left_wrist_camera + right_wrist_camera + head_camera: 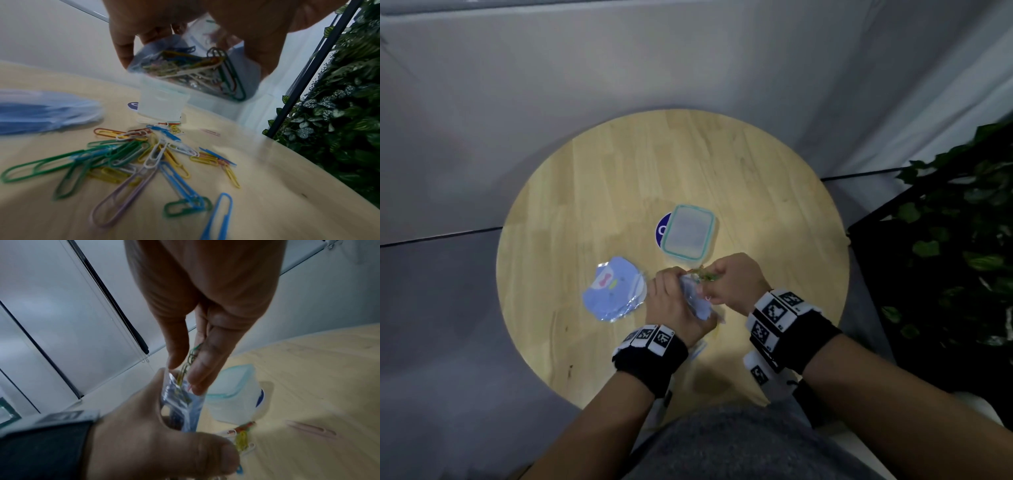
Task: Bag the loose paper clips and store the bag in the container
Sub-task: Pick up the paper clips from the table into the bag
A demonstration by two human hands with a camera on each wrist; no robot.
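Over the round wooden table, the left hand grips a small clear bag while the right hand pinches coloured paper clips at its mouth, near the lidded container.

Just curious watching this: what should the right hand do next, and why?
Probably let go of the paper clips it pinches so they drop into the bag, whose mouth the left hand holds open right under the right hand. Then back to the loose pile on the table.
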